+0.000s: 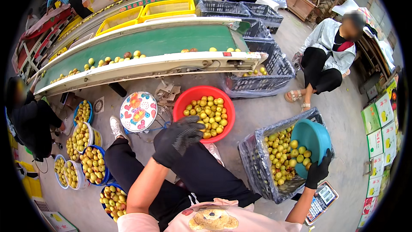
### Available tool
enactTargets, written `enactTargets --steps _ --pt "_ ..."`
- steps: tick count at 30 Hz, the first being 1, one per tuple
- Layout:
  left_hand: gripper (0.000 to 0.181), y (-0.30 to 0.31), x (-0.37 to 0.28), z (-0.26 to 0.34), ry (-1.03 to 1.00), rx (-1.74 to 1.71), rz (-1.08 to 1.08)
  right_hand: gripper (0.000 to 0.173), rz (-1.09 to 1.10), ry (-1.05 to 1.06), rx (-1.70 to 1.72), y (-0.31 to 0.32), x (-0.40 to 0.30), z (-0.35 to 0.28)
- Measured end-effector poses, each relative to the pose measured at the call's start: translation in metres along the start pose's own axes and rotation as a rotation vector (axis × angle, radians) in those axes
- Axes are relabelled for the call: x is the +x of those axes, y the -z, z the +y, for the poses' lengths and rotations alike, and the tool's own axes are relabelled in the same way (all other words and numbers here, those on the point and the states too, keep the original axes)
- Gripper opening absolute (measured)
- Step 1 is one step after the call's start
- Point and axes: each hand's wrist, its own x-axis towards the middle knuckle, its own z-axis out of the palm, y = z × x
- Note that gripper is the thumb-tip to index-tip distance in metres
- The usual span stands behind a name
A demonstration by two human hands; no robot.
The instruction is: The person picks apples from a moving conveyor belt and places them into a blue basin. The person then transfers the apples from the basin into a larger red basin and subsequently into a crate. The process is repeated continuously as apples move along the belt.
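Wearing a black glove, my right hand (318,169) grips the rim of a teal plastic bowl (311,141), which is tilted over a plastic-lined black crate (257,167). Yellow-green and reddish round fruits (278,154) fill much of the crate, and several lie in the bowl. My left hand (182,135), also in a black glove, is raised at the left edge of a red basin (230,109) holding similar fruits (209,112). A fruit shows at its fingertips; whether the fingers hold it, I cannot tell.
A green conveyor belt (154,40) with fruits runs ahead. A round patterned stool (138,111) stands left of the basin, near filled buckets (91,137). At the right sits a person (328,51); another is at the far left (32,119). An electronic scale display (322,202) lies beside the crate.
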Motion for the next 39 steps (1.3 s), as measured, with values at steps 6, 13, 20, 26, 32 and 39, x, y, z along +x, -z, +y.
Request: enactTargets --steps 6,13,20,26,32,39 --pt "0.034 0.102 -0.043 0.038 -0.089 -0.425 0.579 0.023 0.149 0.144 -0.197 -0.001 0.009 0.014" --pt "0.039 0.152 -0.082 0.032 -0.213 -0.267 0.475 0.035 0.191 -0.342 1.374 0.042 0.091 -0.2" --pt "0.045 0.169 -0.068 0.018 0.165 -0.387 0.578 0.041 -0.841 -0.331 1.806 -0.068 0.012 -0.469" --pt "0.016 0.26 -0.106 -0.031 0.045 -0.181 1.046 0.082 -1.159 -0.195 1.292 -0.165 -0.115 -0.493" --pt "0.033 0.291 -0.103 -0.05 -0.025 -0.289 0.959 0.064 -0.848 -0.797 0.892 -0.288 -0.183 -0.335" --pt "0.042 0.22 -0.071 -0.019 0.205 -0.217 0.782 0.01 -1.314 -1.597 1.36 -0.304 -0.195 -0.316"
